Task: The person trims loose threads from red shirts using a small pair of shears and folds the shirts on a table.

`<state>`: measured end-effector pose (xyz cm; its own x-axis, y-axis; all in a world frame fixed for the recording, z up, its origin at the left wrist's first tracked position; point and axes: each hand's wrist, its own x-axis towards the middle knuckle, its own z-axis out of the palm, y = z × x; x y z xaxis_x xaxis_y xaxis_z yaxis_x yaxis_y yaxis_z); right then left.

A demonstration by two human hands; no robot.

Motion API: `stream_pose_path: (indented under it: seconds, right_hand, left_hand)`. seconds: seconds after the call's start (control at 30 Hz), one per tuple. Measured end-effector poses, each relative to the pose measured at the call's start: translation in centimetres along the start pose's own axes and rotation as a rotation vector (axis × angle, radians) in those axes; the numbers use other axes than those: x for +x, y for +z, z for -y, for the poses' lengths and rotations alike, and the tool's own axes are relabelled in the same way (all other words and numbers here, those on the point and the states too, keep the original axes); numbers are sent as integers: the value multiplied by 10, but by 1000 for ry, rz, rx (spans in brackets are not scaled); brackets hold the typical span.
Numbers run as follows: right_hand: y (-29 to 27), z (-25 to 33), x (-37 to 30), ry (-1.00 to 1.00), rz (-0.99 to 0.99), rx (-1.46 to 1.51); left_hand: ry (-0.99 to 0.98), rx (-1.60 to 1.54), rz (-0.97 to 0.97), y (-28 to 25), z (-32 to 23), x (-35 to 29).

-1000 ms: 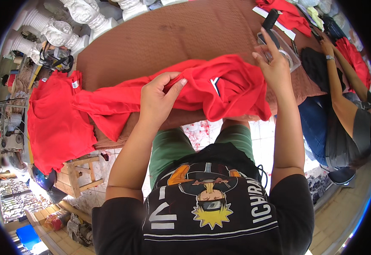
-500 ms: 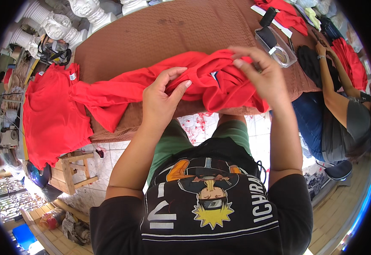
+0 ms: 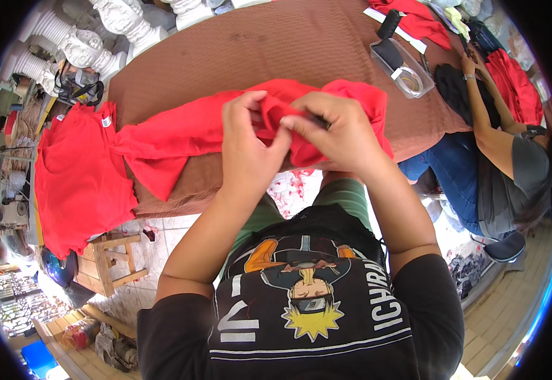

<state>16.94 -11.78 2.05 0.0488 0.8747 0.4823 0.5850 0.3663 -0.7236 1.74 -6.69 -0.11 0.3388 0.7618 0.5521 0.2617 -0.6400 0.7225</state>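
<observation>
Left hand (image 3: pixel 247 142) and right hand (image 3: pixel 340 130) meet over the red garment (image 3: pixel 178 123), thumb tips almost touching. The left curls its fingers and thumb about a bunched fold, gripping it; the right pinches the cloth just beside, thumb against forefinger. A small dark patch shows among the right fingers; whether it is trim or a tool, I cannot tell.

The step in hand looks like close fingertip work on one small spot of that gathered fold. As I judge it, the next move calls for the left to keep the fold steady and the right to work on it with a light pinch, without pulling the layers out of line.

The garment lies along the near edge of the desk (image 3: pixel 225 57), which is covered in brown quilted cloth. One long part stretches left until it meets a second red garment (image 3: pixel 83 180), spread flat, a white label (image 3: pixel 106 121) near its top edge.

Beyond the right hand stands a clear plastic box (image 3: pixel 423 90) containing a white ring and something black, with a black spool (image 3: pixel 390 25) near its far end. Farther right, a co-worker's hand (image 3: pixel 470 67) is near a black cloth (image 3: pixel 463 95). Below the desk's left end is a wooden stool (image 3: pixel 102 269).
</observation>
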Motion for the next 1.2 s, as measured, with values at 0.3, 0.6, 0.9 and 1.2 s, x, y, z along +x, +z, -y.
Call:
stream_pose_path:
  seconds: [0.3, 0.6, 0.9, 1.2]
  right_hand:
    - [-19, -17, 0, 92, -111, 59]
    - [-11, -24, -6, 103, -91, 72]
    - [-30, -22, -2, 14, -309, -63]
    - [-71, -52, -22, 280, -454, 2]
  left_hand:
    - [-605, -855, 395, -24, -4, 4]
    - [-687, -960, 400, -24, -4, -3]
    - [-455, -705, 70, -39, 31, 48]
    - [-355, -281, -350, -100, 99, 73]
